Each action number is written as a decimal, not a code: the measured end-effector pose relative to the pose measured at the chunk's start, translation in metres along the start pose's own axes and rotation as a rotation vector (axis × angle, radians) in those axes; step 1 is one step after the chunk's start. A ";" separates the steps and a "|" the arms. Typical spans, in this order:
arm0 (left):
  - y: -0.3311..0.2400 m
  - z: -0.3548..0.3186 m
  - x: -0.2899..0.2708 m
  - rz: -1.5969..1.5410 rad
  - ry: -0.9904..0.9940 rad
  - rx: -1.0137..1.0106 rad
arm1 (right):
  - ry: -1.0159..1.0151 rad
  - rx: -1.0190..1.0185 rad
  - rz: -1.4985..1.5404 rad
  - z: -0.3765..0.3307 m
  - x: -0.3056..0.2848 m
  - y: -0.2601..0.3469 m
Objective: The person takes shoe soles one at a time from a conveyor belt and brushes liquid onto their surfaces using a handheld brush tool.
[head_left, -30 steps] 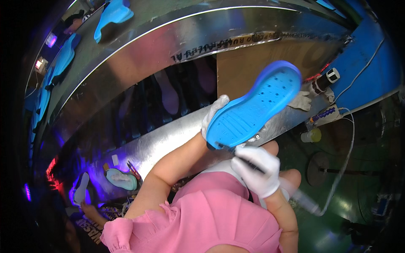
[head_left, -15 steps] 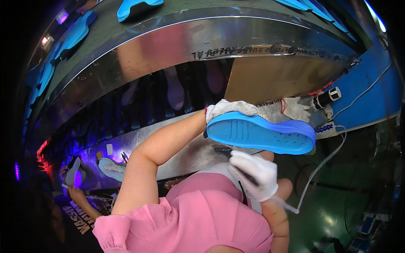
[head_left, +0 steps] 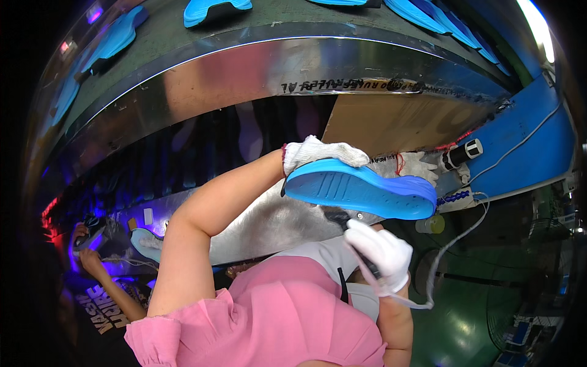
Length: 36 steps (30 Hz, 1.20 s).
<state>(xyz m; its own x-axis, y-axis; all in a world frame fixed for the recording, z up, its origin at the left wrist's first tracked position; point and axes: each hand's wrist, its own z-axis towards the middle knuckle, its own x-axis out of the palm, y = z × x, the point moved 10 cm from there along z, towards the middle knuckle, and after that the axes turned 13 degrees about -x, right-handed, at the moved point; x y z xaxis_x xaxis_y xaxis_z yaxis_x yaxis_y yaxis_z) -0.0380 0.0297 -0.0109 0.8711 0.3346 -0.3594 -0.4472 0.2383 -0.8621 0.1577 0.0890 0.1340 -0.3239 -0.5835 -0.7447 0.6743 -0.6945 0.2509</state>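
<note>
My left hand [head_left: 324, 151], in a white knit glove, grips a bright blue shoe sole [head_left: 361, 191] along its far edge. The sole is tilted with its grooved, pitted face toward me. Just below it is my right hand [head_left: 386, 252], also in a white glove, its fingers wrapped round a slim corded tool [head_left: 367, 266]. Only part of the tool's pinkish and dark body shows, and I cannot make out its tip. A pale cord [head_left: 422, 304] loops from that hand. Between the tool hand and the sole there is a small gap.
Beyond my hands runs a metal-sided conveyor [head_left: 293, 38] carrying several blue soles [head_left: 217, 11]. A cardboard sheet [head_left: 397, 125] leans below it. On the metal bench [head_left: 257, 223] lie a spare glove [head_left: 419, 166] and a black-and-white cylinder [head_left: 463, 153]. A co-worker's hands [head_left: 92, 262] work at the left.
The sole and my left hand sit slightly farther left in the picture, while my right hand appears slightly farther right. The view has shifted, showing more of the conveyor. The co-worker's hands have moved.
</note>
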 end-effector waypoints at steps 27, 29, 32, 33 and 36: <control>-0.191 -0.068 0.016 -1.426 -0.309 -0.131 | -0.743 0.232 0.444 -0.063 -0.053 -0.017; -0.232 -0.073 -0.044 -1.206 -0.390 -0.039 | -0.750 0.231 0.510 -0.064 -0.046 -0.020; -0.294 -0.058 -0.160 -1.106 -0.425 0.063 | -0.749 0.289 0.633 -0.060 -0.029 -0.032; -0.307 -0.075 -0.221 -1.015 -0.648 0.143 | -0.740 0.290 0.659 -0.056 -0.025 -0.032; -0.325 -0.129 -0.291 -0.739 -1.041 0.064 | -0.728 0.269 0.645 -0.044 -0.024 -0.026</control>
<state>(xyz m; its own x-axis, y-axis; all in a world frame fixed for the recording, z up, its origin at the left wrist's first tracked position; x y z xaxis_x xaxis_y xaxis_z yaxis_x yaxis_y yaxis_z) -0.1203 -0.2621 0.3275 0.3590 0.6504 0.6694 0.0394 0.7060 -0.7071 0.1774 0.1400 0.1184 -0.3369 -0.9340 0.1188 0.7208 -0.1747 0.6708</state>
